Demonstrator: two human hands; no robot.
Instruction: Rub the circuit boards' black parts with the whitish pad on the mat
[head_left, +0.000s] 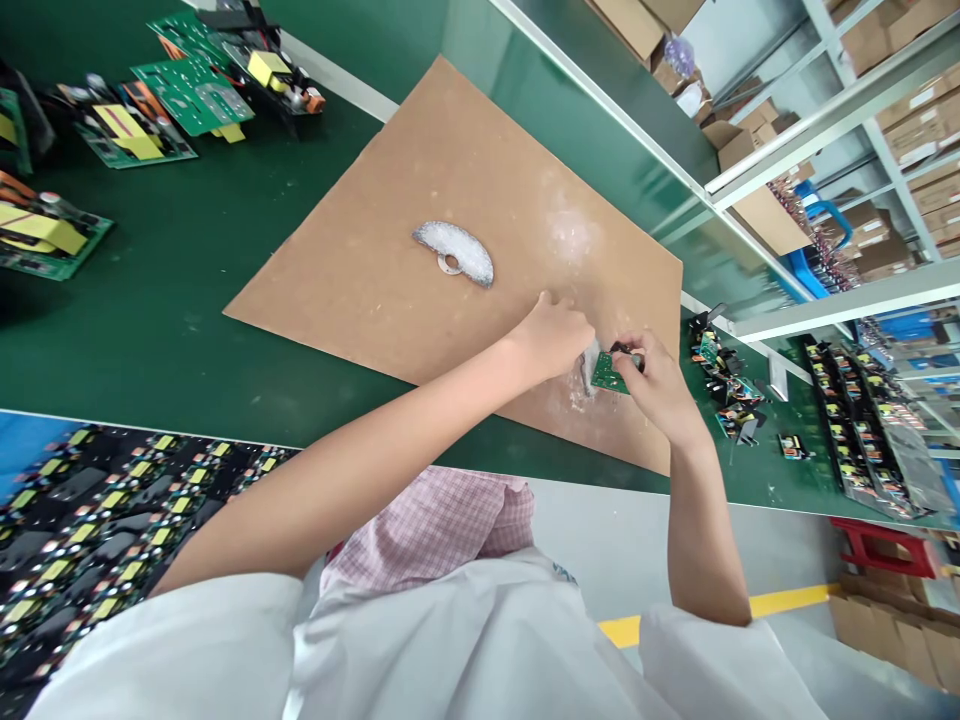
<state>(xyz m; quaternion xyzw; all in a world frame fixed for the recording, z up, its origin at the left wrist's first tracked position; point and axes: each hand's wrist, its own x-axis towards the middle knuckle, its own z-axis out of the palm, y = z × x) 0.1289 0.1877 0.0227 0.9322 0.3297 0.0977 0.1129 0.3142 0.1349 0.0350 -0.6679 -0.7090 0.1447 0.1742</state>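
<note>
My left hand (553, 338) is closed, its fingers curled down over the brown board; what they hold, if anything, is hidden. Close to its fingertips shows a whitish, powdery-looking piece (589, 370), partly covered by the hand. Between the thumb and fingers of my right hand (660, 385) is a small green circuit board (609, 372) with dark parts on it. It sits tilted just right of the whitish piece; I cannot tell whether they touch. Farther left lies a half-disc (457, 252) coated in white, with a ring at its straight edge.
The brown board (337, 270) lies on a green bench (187, 330). Larger circuit assemblies (191, 95) stand at the upper left. Small assemblies (735, 390) and a filled black tray (855, 430) are at right. More boards (112, 520) fill the lower left. White smears (570, 230) mark the brown board.
</note>
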